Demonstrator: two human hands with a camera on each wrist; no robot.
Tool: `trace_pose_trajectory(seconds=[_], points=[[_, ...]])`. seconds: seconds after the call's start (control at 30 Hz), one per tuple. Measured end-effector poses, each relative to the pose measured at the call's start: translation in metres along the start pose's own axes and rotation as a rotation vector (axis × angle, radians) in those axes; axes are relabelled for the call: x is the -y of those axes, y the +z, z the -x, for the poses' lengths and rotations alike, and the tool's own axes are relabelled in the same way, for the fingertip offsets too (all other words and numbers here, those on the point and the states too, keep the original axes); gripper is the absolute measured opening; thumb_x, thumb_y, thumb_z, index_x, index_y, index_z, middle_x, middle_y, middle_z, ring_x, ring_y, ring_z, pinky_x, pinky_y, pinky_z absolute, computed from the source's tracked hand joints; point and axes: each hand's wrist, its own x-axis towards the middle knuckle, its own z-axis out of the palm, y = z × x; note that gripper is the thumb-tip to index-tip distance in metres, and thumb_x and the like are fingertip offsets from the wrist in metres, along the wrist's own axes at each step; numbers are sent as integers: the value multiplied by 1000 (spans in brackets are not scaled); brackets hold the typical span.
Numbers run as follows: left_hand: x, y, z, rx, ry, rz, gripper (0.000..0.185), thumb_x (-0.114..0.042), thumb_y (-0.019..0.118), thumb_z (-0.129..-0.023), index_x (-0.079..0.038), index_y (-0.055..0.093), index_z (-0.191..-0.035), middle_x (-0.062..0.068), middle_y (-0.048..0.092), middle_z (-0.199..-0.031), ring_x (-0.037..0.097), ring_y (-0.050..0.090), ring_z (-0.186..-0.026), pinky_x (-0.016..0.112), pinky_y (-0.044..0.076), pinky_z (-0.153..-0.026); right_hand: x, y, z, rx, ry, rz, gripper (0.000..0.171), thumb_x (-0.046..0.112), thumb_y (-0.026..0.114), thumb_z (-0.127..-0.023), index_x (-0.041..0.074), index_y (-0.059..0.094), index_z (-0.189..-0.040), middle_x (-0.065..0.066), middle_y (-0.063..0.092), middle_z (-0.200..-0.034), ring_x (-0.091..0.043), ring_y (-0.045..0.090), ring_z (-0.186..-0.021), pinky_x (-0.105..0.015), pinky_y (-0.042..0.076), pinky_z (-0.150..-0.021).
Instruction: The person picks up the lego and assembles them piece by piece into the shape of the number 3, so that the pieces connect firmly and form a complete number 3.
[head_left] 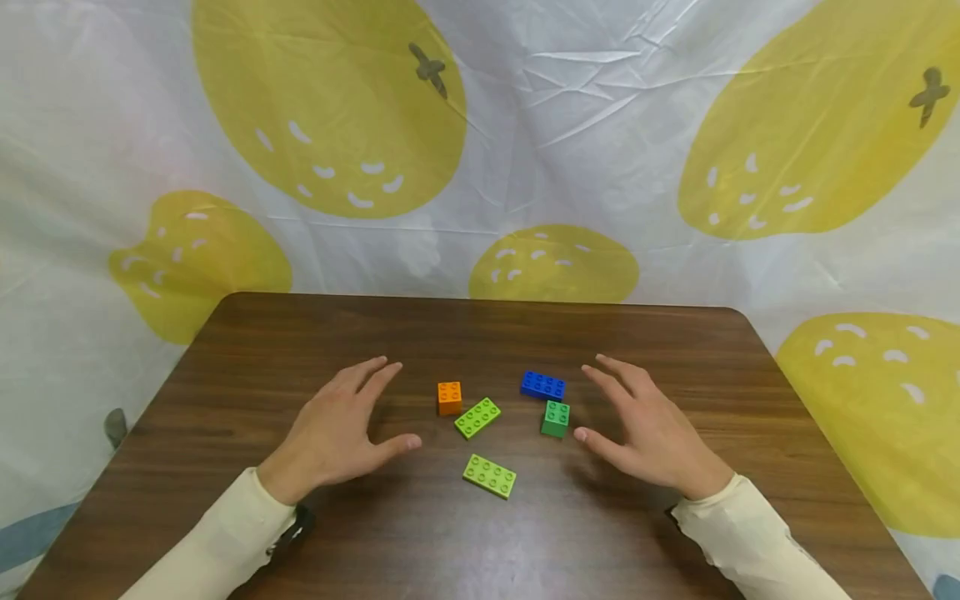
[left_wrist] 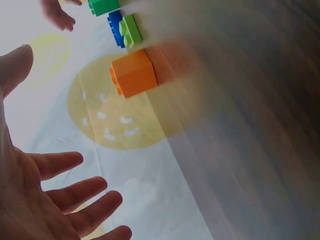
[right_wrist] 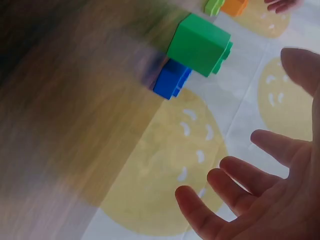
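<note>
On the dark wooden table [head_left: 247, 350], taking the orange square brick [head_left: 449, 397] as the landmark, the left hand [head_left: 341, 429] hovers just left of it with fingers spread, holding nothing. Right of the orange brick lies a lime long brick [head_left: 477, 417], with a second lime flat brick [head_left: 490, 476] nearer the person. Further right sit a blue brick [head_left: 543, 385] and, just in front of it, a green square brick [head_left: 556, 418]. Beyond those, the right hand [head_left: 645, 429] is likewise spread and empty. By my judgement nothing is joined yet: all five bricks lie loose and separate, untouched.
</note>
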Motion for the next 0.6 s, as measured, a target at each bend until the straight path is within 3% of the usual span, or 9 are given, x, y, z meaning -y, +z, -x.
trace_pose_trajectory(seconds=[0.27,0.6], points=[[-11,5,0,-17,49,88,87,-70,73,-88,-17,53,-153,10,55,-153,34,59,-135,57,60,-96,7,6,-3,-26,-3,-64,70,40,80,-94,11,54,-152,-15,51,-154,-34,54,-138,-56,58,-98],[-23,14,-5,43,99,203,67,-57,79,-91,-16,63,-141,4,64,-138,27,65,-125,51,58,-101,15,14,-9,1,-9,-148,60,34,80,-95,9,60,-146,-14,56,-148,-32,61,-132,-55,57,-101]])
